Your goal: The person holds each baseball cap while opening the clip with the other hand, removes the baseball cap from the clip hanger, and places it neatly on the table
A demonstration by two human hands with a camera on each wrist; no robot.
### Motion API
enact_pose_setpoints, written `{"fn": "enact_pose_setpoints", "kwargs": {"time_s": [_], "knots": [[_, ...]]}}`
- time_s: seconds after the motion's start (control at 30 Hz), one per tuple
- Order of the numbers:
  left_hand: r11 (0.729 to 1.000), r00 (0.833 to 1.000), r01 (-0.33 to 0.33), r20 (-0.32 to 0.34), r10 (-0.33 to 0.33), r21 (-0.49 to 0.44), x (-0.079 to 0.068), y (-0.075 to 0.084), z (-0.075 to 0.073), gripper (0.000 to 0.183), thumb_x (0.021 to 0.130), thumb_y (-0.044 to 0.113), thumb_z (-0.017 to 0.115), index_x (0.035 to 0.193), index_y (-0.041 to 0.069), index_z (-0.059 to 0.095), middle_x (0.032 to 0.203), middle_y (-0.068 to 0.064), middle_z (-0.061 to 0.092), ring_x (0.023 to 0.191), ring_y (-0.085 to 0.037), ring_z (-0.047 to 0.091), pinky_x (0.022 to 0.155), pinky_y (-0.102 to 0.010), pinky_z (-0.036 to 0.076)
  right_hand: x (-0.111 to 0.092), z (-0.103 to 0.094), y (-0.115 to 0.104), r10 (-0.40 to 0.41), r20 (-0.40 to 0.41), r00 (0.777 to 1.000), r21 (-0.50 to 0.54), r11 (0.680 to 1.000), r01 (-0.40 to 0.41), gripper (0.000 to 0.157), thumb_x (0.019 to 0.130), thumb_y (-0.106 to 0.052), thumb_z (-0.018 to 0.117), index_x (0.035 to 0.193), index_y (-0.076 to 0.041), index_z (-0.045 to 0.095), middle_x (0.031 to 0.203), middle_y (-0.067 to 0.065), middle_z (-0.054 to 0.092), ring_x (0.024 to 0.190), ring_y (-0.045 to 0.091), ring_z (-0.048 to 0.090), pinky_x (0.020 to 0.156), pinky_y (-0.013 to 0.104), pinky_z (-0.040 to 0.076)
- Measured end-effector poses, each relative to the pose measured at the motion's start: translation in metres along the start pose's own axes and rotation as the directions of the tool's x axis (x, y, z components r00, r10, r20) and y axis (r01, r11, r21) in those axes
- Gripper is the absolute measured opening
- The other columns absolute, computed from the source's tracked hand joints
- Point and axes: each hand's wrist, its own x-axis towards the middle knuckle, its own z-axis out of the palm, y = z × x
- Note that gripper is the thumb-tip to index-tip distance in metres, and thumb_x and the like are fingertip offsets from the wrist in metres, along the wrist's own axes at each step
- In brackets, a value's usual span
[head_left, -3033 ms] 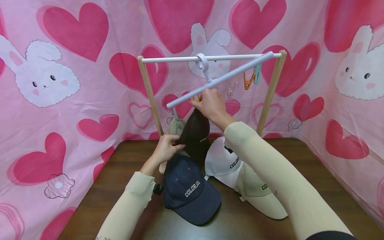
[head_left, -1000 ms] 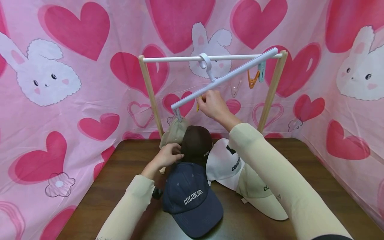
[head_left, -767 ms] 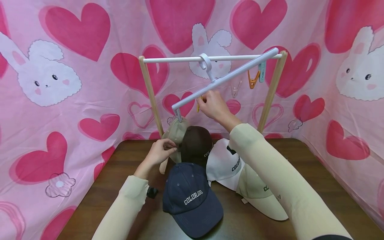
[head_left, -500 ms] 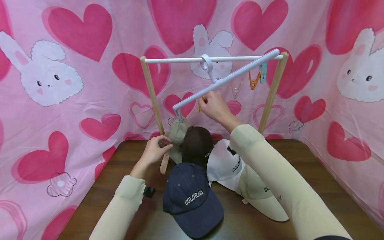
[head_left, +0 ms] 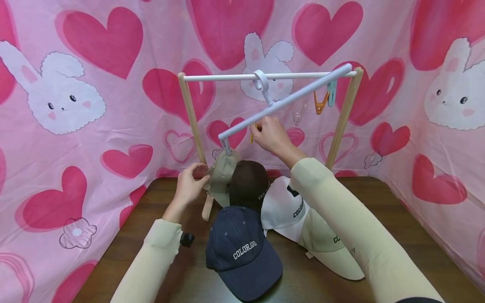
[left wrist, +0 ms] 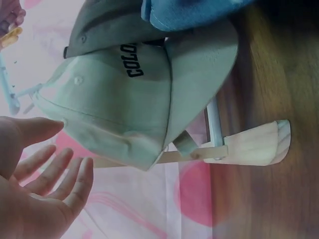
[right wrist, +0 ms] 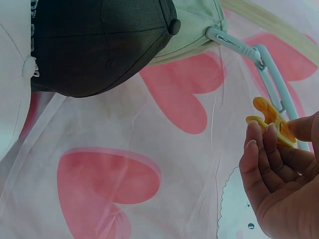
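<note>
In the head view my left hand (head_left: 187, 187) is at the left side of the olive-beige cap (head_left: 222, 174), fingers loosely bent. The left wrist view shows its thumb tip at the cap's edge and nothing gripped. That cap hangs from a grey clip (right wrist: 232, 44) at the low left end of the tilted white hanger (head_left: 303, 91). Just under the hanger's middle, my right hand (head_left: 270, 134) pinches a yellow clothespin (right wrist: 274, 122), its jaws apart and holding no cap. The dark brown cap (head_left: 249, 181) sits beside the beige one, below the right hand.
A navy cap (head_left: 240, 248) lies in front on the wooden table (head_left: 182, 277). To its right are a white cap (head_left: 280, 206) and a beige cap (head_left: 322, 235). Orange (head_left: 320, 103) and light blue (head_left: 331, 93) clothespins hang at the hanger's right, under the rack's white bar (head_left: 219, 77).
The brown cap, earlier raised to the yellow clothespin by both hands, has dropped lower. My left hand has let go of it and moved left to the hanging beige cap. The navy cap shifted nearer.
</note>
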Motion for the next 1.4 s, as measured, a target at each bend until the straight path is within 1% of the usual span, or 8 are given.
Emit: {"fn": "enact_pose_setpoints", "kwargs": {"time_s": [0.27, 0.43, 0.57, 0.67, 0.8, 0.97, 1.23, 1.4], "knots": [[1.000, 0.999, 0.014, 0.033, -0.014, 0.024, 0.002, -0.008, 0.001, 0.036, 0.090, 0.003, 0.075, 0.125, -0.002, 0.066, 0.119, -0.020, 0.071, 0.112, -0.036, 0.066, 0.093, -0.051, 0.055, -0.001, 0.000, 0.000, -0.003, -0.005, 1.000, -0.004, 1.000, 0.003, 0.040, 0.103, -0.025, 0.058, 0.067, -0.007, 0.060, 0.060, 0.010, 0.052, 0.052, 0.025, 0.049, 0.045, 0.030, 0.040], [0.997, 0.995, -0.012, 0.100, 0.004, 0.073, 0.005, -0.014, 0.004, 0.041, 0.092, 0.006, 0.074, 0.129, -0.005, 0.062, 0.124, -0.025, 0.068, 0.116, -0.040, 0.064, 0.101, -0.053, 0.049, -0.001, 0.001, 0.001, -0.011, -0.013, 1.000, 0.000, 1.000, 0.011, 0.041, 0.103, -0.025, 0.058, 0.067, -0.007, 0.060, 0.060, 0.010, 0.051, 0.052, 0.025, 0.049, 0.044, 0.030, 0.039], [0.993, 0.987, -0.007, 0.162, -0.011, 0.115, 0.006, -0.017, 0.007, 0.046, 0.092, 0.009, 0.074, 0.133, -0.005, 0.059, 0.125, -0.025, 0.067, 0.119, -0.040, 0.062, 0.104, -0.053, 0.047, -0.001, 0.001, 0.002, -0.012, -0.014, 1.000, 0.004, 1.000, 0.012, 0.040, 0.103, -0.026, 0.058, 0.068, -0.007, 0.061, 0.060, 0.010, 0.051, 0.052, 0.026, 0.049, 0.044, 0.029, 0.040], [0.991, 0.980, 0.002, 0.199, -0.028, 0.134, 0.005, -0.018, 0.009, 0.040, 0.093, 0.010, 0.074, 0.129, -0.002, 0.063, 0.115, -0.021, 0.070, 0.107, -0.036, 0.063, 0.095, -0.050, 0.050, -0.002, 0.001, 0.002, -0.007, -0.008, 1.000, 0.005, 1.000, 0.007, 0.039, 0.103, -0.027, 0.058, 0.070, -0.008, 0.061, 0.062, 0.010, 0.052, 0.053, 0.026, 0.050, 0.045, 0.030, 0.041], [0.992, 0.975, 0.008, 0.218, -0.036, 0.127, 0.004, -0.017, 0.011, 0.022, 0.093, 0.009, 0.073, 0.114, 0.001, 0.071, 0.091, -0.013, 0.069, 0.078, -0.025, 0.064, 0.074, -0.039, 0.053, -0.002, 0.001, 0.002, 0.005, 0.001, 1.000, 0.004, 1.000, -0.005, 0.039, 0.103, -0.028, 0.059, 0.071, -0.008, 0.062, 0.062, 0.011, 0.053, 0.054, 0.026, 0.050, 0.046, 0.030, 0.042], [0.996, 0.985, 0.014, 0.168, -0.030, 0.092, 0.001, -0.013, 0.008, 0.009, 0.094, 0.006, 0.072, 0.102, 0.001, 0.072, 0.083, -0.012, 0.070, 0.061, -0.021, 0.067, 0.062, -0.033, 0.055, -0.003, 0.000, 0.001, 0.007, 0.000, 1.000, -0.003, 1.000, -0.007, 0.040, 0.103, -0.029, 0.058, 0.070, -0.008, 0.061, 0.062, 0.010, 0.054, 0.053, 0.026, 0.051, 0.046, 0.030, 0.042], [0.996, 0.999, 0.005, 0.040, -0.008, 0.084, -0.005, 0.001, 0.000, 0.005, 0.097, 0.006, 0.069, 0.099, 0.003, 0.072, 0.093, -0.016, 0.076, 0.077, -0.028, 0.072, 0.066, -0.041, 0.059, -0.004, 0.001, 0.002, -0.034, -0.045, 0.998, -0.113, 0.993, 0.029, 0.029, 0.102, -0.034, 0.060, 0.084, -0.010, 0.057, 0.065, 0.009, 0.052, 0.056, 0.024, 0.053, 0.050, 0.032, 0.046], [0.996, 0.998, -0.029, -0.045, 0.033, 0.079, -0.006, 0.007, -0.006, 0.004, 0.096, 0.003, 0.070, 0.099, 0.002, 0.073, 0.092, -0.018, 0.075, 0.073, -0.028, 0.071, 0.063, -0.040, 0.057, -0.004, 0.003, 0.002, -0.056, -0.074, 0.996, -0.161, 0.986, 0.044, 0.025, 0.101, -0.033, 0.060, 0.090, -0.011, 0.058, 0.067, 0.008, 0.053, 0.057, 0.023, 0.055, 0.053, 0.033, 0.049]]}}
